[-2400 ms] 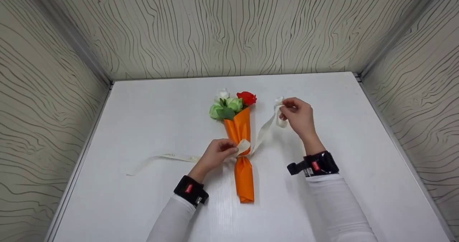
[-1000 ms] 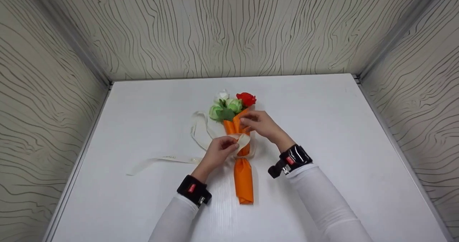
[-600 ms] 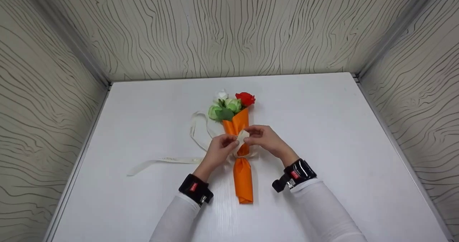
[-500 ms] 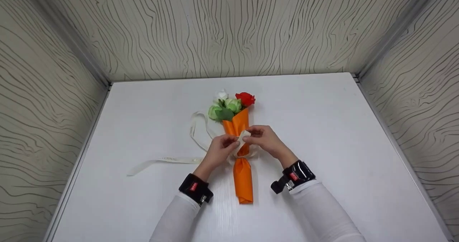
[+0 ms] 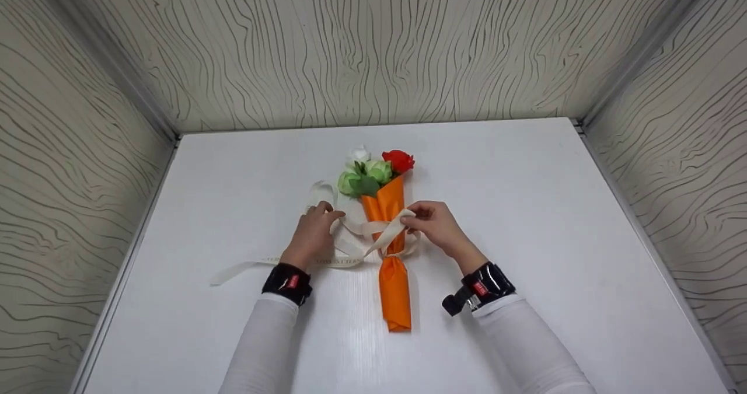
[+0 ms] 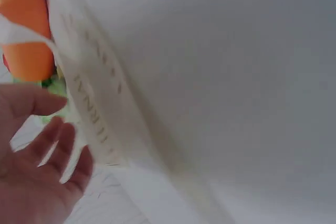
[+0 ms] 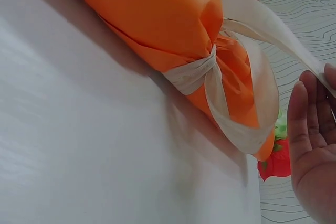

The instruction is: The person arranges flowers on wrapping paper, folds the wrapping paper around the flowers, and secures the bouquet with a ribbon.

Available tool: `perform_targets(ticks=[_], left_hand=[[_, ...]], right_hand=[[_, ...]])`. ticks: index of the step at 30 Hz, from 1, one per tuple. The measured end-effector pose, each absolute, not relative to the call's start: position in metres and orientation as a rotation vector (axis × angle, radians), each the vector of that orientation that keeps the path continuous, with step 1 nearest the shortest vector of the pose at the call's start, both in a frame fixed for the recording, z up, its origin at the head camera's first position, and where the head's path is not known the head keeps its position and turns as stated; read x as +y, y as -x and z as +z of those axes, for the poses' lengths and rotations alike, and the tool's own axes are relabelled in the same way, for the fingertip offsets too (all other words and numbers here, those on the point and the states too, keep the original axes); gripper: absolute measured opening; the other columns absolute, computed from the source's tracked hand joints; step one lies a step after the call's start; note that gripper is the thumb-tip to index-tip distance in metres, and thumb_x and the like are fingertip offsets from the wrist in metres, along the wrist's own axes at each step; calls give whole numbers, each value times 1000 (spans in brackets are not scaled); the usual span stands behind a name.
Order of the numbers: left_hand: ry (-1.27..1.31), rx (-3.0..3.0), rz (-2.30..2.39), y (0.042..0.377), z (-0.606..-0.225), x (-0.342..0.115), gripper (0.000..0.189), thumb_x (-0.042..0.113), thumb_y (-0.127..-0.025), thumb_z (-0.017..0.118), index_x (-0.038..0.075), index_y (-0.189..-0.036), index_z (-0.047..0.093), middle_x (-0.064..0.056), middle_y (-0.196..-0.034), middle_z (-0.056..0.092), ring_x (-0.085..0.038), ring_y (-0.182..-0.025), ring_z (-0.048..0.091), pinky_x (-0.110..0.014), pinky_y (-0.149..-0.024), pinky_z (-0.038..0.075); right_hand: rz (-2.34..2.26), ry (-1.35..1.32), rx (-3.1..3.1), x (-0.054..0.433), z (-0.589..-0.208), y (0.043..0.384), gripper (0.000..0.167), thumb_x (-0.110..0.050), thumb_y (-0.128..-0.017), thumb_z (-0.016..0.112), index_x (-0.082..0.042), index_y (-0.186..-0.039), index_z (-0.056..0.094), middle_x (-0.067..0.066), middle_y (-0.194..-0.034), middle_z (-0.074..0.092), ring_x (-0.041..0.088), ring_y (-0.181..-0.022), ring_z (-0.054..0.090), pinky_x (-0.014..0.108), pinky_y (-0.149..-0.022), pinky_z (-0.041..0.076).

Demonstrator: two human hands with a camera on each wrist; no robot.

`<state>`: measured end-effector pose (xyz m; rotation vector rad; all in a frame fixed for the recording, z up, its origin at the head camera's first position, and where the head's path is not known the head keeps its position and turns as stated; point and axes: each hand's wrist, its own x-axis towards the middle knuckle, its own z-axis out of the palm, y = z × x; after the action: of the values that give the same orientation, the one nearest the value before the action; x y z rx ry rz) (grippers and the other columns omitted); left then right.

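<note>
A bouquet in orange wrapping paper (image 5: 395,295) lies on the table, red, white and green flowers (image 5: 378,171) at its far end. Around its narrow waist a cream ribbon (image 7: 191,74) is knotted. My right hand (image 5: 435,225) pinches a raised length of this ribbon between thumb and fingers, over the wrapping's right side. Left of the bouquet, my left hand (image 5: 314,230) is over the loose ribbon. The left wrist view shows the left fingers (image 6: 65,142) spread and loosely bent beside a printed stretch of ribbon (image 6: 94,98), with nothing gripped.
The white table (image 5: 513,166) is bounded by wood-patterned panels (image 5: 373,49) at the back and sides. One ribbon tail (image 5: 233,271) trails across the table to the left. Black straps (image 5: 489,286) with cameras circle both wrists.
My right hand came in from the far right to the bouquet and took hold of the ribbon fold. The left hand let go of that fold and moved left to the loose ribbon.
</note>
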<state>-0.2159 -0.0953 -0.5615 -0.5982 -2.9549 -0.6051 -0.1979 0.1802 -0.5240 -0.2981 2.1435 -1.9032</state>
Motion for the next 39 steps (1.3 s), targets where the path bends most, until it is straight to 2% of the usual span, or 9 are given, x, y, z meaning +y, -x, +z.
perform_targets(ticks=[4,7,11,14,20,21,26,31,39], left_hand=[[649,-3061,-486,216,-560,-102,48,-5,-80,55,20,-121,56,-8,-108,47,-25,-95,44,-43,-80,38],[654,-3078,-407,216,-560,-104,43,2,-83,54,22,-121,55,-9,-104,47,-25,-92,44,-44,-79,38],[639,-2999,-322,217,-562,-106,21,9,-86,53,15,-102,65,-9,-90,49,-26,-78,47,-43,-67,41],[598,-2932,-277,219,-565,-108,12,10,-85,55,11,-83,68,-9,-82,50,-26,-72,48,-43,-61,40],[520,-2914,-318,220,-572,-113,10,6,-78,60,8,-71,66,-7,-81,48,-25,-71,47,-41,-59,39],[503,-2916,-349,219,-571,-113,9,5,-78,61,8,-70,65,-7,-81,47,-24,-71,46,-40,-59,39],[467,-2856,-471,214,-562,-115,5,4,-74,66,6,-70,65,-6,-82,46,-22,-71,45,-36,-60,40],[496,-2830,-508,198,-536,-116,5,9,-76,68,5,-74,67,-5,-79,48,-19,-70,49,-32,-60,43],[500,-2942,-806,168,-488,-116,6,13,-81,64,8,-78,67,4,-69,55,-8,-59,50,-24,-54,43]], right_hand=[[-1867,292,2173,179,-514,196,21,-10,-82,63,5,-98,60,18,-86,62,41,-78,56,47,-71,48],[-1852,267,2191,181,-520,201,23,-13,-81,64,3,-97,61,16,-85,62,35,-76,58,41,-70,49],[-1861,244,2201,183,-534,209,26,-19,-79,68,0,-95,63,14,-85,62,29,-74,59,36,-68,50],[-1831,251,2259,184,-538,212,26,-22,-78,68,-2,-94,63,12,-84,62,26,-71,58,35,-66,50],[-1737,198,2337,184,-532,215,24,-26,-78,68,-8,-92,65,9,-79,60,28,-67,51,47,-63,45],[-1728,194,2332,183,-527,214,23,-25,-78,68,-7,-92,65,9,-78,60,29,-67,50,48,-63,45],[-1681,170,2320,181,-512,212,22,-17,-81,65,-1,-96,63,9,-77,58,30,-68,49,36,-60,44],[-1675,162,2316,186,-530,223,27,-25,-78,68,-4,-95,64,8,-76,56,21,-63,46,27,-54,41],[-1617,164,2387,190,-534,225,26,-32,-75,70,-10,-89,66,5,-73,54,16,-58,43,24,-49,37]])
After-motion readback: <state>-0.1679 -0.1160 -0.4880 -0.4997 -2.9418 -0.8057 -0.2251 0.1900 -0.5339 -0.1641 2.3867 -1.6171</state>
